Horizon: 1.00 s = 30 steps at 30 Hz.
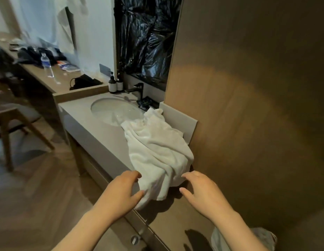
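A crumpled white towel (157, 151) lies on the grey vanity counter (96, 127), right of the round sink (116, 110), with its near end drooping over the counter's front edge. My left hand (121, 192) is at the towel's near left edge, fingers loosely curved and thumb touching the cloth. My right hand (202, 191) hovers just right of the towel's hanging end, fingers spread and relaxed, holding nothing.
A black faucet (138, 90) and two pump bottles (115, 84) stand behind the sink. A wooden wall panel (248, 105) closes off the right side. To the left are a desk with a water bottle (47, 65), dark clothing, and a wooden chair (14, 124).
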{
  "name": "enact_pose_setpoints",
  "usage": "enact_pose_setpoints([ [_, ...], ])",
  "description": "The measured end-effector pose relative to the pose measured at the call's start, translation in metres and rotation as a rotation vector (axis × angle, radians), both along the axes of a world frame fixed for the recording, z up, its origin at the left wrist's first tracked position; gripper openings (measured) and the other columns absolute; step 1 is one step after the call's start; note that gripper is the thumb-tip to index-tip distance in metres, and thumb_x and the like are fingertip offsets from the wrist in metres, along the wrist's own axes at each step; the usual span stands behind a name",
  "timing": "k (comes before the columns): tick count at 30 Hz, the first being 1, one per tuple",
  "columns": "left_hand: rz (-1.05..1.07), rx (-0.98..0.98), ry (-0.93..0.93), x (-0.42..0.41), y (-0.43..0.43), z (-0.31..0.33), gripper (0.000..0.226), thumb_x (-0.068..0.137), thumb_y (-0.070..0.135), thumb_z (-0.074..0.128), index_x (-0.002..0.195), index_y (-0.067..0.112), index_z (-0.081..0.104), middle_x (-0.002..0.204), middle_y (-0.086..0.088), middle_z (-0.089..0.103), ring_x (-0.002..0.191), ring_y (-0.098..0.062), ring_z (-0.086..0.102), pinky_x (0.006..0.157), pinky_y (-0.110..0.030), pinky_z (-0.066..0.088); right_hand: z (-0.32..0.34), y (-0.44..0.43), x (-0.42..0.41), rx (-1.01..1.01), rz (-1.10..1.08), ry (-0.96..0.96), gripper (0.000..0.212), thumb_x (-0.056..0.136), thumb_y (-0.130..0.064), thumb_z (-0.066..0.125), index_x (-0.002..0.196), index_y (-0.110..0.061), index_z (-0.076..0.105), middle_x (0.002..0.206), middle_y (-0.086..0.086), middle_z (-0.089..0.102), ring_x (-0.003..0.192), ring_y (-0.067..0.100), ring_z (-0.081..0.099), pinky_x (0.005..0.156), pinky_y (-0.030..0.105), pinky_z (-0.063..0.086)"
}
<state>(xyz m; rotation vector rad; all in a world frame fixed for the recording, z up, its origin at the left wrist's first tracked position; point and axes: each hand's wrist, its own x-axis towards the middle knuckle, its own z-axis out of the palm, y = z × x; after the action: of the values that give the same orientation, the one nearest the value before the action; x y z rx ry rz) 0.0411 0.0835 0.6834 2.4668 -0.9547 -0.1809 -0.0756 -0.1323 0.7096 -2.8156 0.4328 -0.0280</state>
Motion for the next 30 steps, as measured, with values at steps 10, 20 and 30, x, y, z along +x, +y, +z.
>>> enact_pose_setpoints([
  [10, 0.01, -0.025, 0.036, 0.08, 0.037, -0.006, 0.048, 0.089, 0.046, 0.059, 0.132, 0.028, 0.047, 0.126, 0.01, 0.054, 0.106, -0.002, 0.055, 0.092, -0.019, 0.046, -0.011, 0.028, 0.075, 0.148, -0.116, -0.051, 0.04, 0.094, -0.041, 0.057, 0.133, -0.03, 0.052, 0.125, -0.01, 0.056, 0.108, 0.005, 0.054, 0.083, 0.015, 0.042],
  [20, -0.028, -0.052, 0.065, 0.171, 0.003, -0.014, 0.047, 0.09, 0.044, 0.059, 0.133, 0.03, 0.046, 0.124, 0.013, 0.054, 0.106, 0.001, 0.053, 0.085, -0.011, 0.043, -0.028, 0.001, 0.163, 0.313, -0.236, -0.102, 0.042, 0.094, -0.038, 0.061, 0.134, -0.029, 0.053, 0.129, -0.013, 0.055, 0.109, 0.002, 0.051, 0.091, 0.018, 0.039],
  [30, -0.025, -0.015, 0.067, 0.271, -0.062, -0.013, 0.042, 0.089, 0.043, 0.06, 0.128, 0.028, 0.05, 0.117, 0.012, 0.056, 0.098, -0.001, 0.055, 0.082, -0.015, 0.047, -0.046, -0.063, 0.243, 0.417, -0.349, -0.113, 0.039, 0.094, -0.032, 0.063, 0.131, -0.023, 0.055, 0.131, -0.006, 0.059, 0.117, 0.006, 0.055, 0.094, 0.019, 0.041],
])
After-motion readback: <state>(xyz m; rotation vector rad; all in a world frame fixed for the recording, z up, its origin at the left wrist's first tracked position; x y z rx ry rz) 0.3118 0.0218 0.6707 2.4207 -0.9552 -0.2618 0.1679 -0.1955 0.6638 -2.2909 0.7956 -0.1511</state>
